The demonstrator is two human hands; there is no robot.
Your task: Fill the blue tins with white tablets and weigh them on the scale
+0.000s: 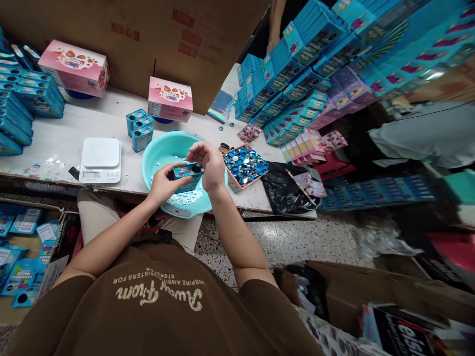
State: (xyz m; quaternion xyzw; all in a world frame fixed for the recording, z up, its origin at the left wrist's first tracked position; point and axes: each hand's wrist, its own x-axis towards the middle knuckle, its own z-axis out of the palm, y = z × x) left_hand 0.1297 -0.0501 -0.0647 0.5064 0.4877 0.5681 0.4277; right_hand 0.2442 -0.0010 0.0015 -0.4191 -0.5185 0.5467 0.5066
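Observation:
My left hand point(165, 185) is closed around a small blue candy box point(184, 171), held tilted over a turquoise basin point(148, 160). A dark round opening shows at the box's right end. My right hand point(210, 160) is cupped just above that opening, its fingers curled together and pointing left. What lies in its palm is hidden from me. Small white candies point(186, 198) are heaped in the basin's near side, with a few scattered higher up. The basin rests at the table edge, above my lap.
A white digital scale point(101, 160) stands left of the basin, with three blue boxes point(142, 137) behind it. To the right is a tray of blue and silver caps point(245, 165) beside a black plastic bag point(284, 190). Pink boxes point(170, 99) and stacked blue boxes point(278, 84) stand farther back.

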